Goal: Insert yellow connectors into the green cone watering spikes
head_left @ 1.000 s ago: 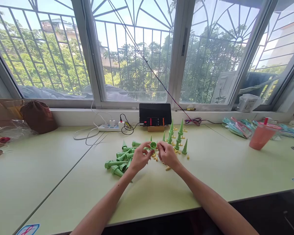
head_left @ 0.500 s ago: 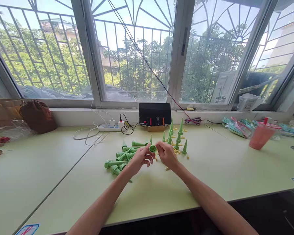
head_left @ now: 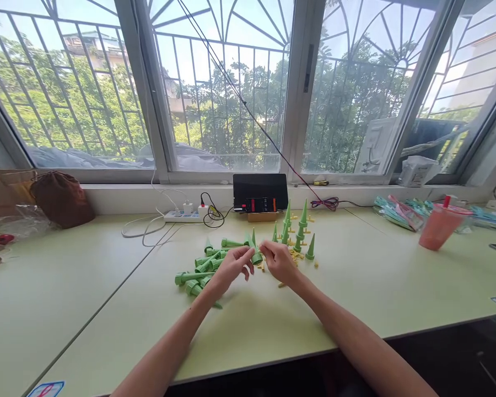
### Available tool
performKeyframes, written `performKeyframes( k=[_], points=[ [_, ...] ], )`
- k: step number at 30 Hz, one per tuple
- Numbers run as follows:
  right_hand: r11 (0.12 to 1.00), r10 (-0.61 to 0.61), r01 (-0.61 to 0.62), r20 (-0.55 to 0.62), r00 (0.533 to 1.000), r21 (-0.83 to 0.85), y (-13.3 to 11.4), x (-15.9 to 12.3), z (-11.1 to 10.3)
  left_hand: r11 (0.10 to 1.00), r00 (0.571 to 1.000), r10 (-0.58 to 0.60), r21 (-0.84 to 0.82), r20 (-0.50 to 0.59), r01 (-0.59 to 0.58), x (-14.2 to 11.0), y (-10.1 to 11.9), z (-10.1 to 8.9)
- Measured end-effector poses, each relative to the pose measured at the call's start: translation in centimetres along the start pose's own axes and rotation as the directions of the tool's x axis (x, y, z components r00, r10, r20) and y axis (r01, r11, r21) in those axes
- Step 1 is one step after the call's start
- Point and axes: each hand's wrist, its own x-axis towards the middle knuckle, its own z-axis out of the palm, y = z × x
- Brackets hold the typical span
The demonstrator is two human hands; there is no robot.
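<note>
My left hand (head_left: 232, 268) is closed on a green plastic plant-watering spike (head_left: 257, 258) by thumb and fingers, its wide end tipped down toward me. Close against its other side, my right hand (head_left: 279, 261) is pinched; whatever lies between those fingertips is hidden. To the left, a loose pile of green spikes (head_left: 204, 263) lies on the table. Behind my right hand, several green spikes (head_left: 302, 221) stand point up, some stacked, with yellow side pieces on them. Small yellow plastic pieces (head_left: 296, 256) lie scattered beside that hand.
A phone (head_left: 262, 205) leans on a dark tablet (head_left: 260, 184) by the window wall. Left of them lie a power strip (head_left: 185, 215) and cables. On the right stands a pink cup (head_left: 440, 229) before plastic packets (head_left: 397, 212). A brown bag (head_left: 62, 198) sits at far left.
The spike in my left hand has turned: its round open end faced me before, and now its side shows with the wide end downward. Both hands have stayed close together.
</note>
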Motion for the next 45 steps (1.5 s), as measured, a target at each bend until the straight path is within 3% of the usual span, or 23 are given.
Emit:
performKeyframes(
  k=[6,11,15,21,25,28,33,37,41,45],
  points=[
    [0.999,0.031,-0.031,0.018,0.999,-0.016,0.4,0.0,0.1,0.971,0.992,0.121,0.213,-0.035,-0.111,0.1,-0.4,0.1],
    [0.999,0.047,-0.047,0.036,0.998,-0.003,0.6,0.0,0.1,0.884,0.965,0.258,0.415,-0.054,-0.214,0.2,-1.2,-0.2],
    [0.998,0.066,-0.065,0.040,0.997,-0.021,0.7,0.0,0.1,0.745,0.916,0.400,0.581,0.002,-0.327,0.3,-1.8,-0.5],
    [0.993,0.117,-0.117,0.032,0.993,-0.021,0.7,0.0,0.1,0.451,0.820,0.550,0.771,0.157,-0.450,0.0,-1.7,-1.1],
    [0.987,0.158,-0.158,0.039,0.987,0.003,0.6,0.1,-0.1,0.377,0.795,0.577,0.801,0.190,-0.465,-0.2,-1.6,-1.1],
    [0.980,0.194,-0.195,0.044,0.980,0.027,0.5,0.2,-0.2,0.421,0.806,0.572,0.791,0.149,-0.445,-0.2,-1.7,-0.7],
    [0.978,0.203,-0.205,0.050,0.978,0.037,0.4,0.3,-0.3,0.617,0.853,0.519,0.669,0.050,-0.414,0.0,-1.7,0.2],
    [0.987,0.160,-0.160,0.035,0.987,0.009,0.4,0.2,-0.4,0.758,0.904,0.423,0.572,-0.064,-0.314,0.1,-1.5,0.7],
    [0.995,0.099,-0.098,0.034,0.994,-0.029,0.5,0.0,-0.2,0.923,0.973,0.194,0.358,-0.123,-0.139,0.2,-1.2,0.7],
    [0.998,0.053,-0.051,0.070,0.996,-0.038,0.4,-0.1,0.0,0.998,0.999,-0.042,0.050,-0.002,0.042,0.2,-1.1,0.0]
  ],
)
